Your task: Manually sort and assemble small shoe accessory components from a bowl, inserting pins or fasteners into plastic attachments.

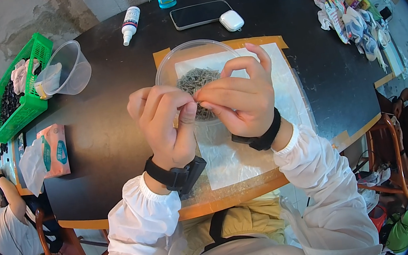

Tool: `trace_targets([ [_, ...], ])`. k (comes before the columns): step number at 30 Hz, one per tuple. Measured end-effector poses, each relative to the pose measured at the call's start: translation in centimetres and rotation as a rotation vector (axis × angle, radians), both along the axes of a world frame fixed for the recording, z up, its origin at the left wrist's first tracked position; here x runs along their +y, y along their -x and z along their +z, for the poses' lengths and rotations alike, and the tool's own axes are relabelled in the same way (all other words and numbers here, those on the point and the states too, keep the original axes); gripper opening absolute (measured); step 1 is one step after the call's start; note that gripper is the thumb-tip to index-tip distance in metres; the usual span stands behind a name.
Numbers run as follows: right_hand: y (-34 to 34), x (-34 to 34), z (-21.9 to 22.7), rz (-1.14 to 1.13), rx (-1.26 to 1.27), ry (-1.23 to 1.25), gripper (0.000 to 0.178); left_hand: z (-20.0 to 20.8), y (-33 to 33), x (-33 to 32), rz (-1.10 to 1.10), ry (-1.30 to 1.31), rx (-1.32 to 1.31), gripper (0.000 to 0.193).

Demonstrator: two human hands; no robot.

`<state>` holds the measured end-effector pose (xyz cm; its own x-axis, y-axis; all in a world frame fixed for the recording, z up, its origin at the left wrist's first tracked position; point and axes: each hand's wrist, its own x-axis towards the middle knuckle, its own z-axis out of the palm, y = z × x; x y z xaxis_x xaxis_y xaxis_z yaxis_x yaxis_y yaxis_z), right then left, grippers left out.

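My left hand (165,120) and my right hand (243,97) meet fingertip to fingertip, each in a pinch, above a round clear plastic tub (168,68). Whatever lies between the fingertips is too small to name. Inside the tub sits a heap of small grey, thin, wiry pieces (200,78), partly hidden by my fingers. Under the tub a white sheet (230,160) is taped to the dark table. The ring and little fingers of my right hand lift away from the pinch. Both wrists carry black bands.
A green basket (25,113) of black pieces, a clear tub (72,68) and a tissue pack (54,151) stand at the left. A white bottle (131,26), a phone (201,14) and a white case (231,20) lie behind. Cloths and bags crowd the right edge. Other people sit on both sides.
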<state>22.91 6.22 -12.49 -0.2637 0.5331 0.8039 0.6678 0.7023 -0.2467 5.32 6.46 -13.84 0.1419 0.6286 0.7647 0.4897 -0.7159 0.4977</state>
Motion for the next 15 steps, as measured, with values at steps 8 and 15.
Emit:
trace_targets([
  [8, 0.0, 0.1, -0.5, -0.031, -0.022, -0.029, 0.013, -0.3, 0.1, 0.1, -0.024, 0.135, -0.013, 0.012],
  [15, -0.3, 1.4, -0.5, 0.057, -0.001, 0.105, 0.004, -0.8, 0.1, 1.3, -0.012, 0.045, 0.059, 0.007],
])
